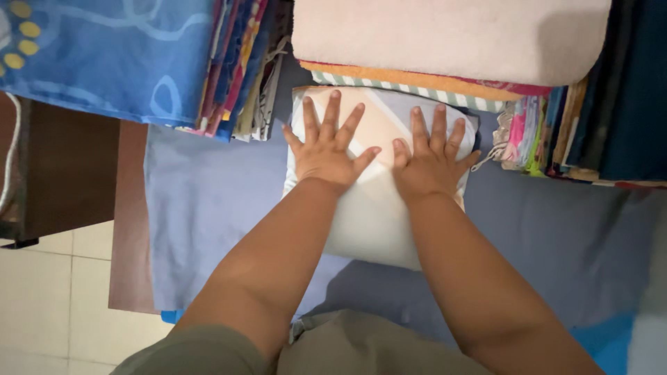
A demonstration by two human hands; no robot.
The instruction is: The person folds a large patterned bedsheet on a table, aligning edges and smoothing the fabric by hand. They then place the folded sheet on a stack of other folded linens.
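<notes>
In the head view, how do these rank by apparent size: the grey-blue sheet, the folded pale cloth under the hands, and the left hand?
1. grey-blue sheet, largest.
2. folded pale cloth.
3. left hand, smallest; it looks alike in size to the right hand.

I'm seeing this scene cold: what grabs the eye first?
Two spread hands, the left hand and right hand, press flat on a pale folded cloth at the centre, on a blue sheet. Stacks of folded fabrics sit behind, with a cream towel at top.

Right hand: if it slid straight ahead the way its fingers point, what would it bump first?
Probably the striped folded cloth at the bottom of the stack ahead; the right hand lies flat on the folded pale cloth, fingers toward it.
</notes>
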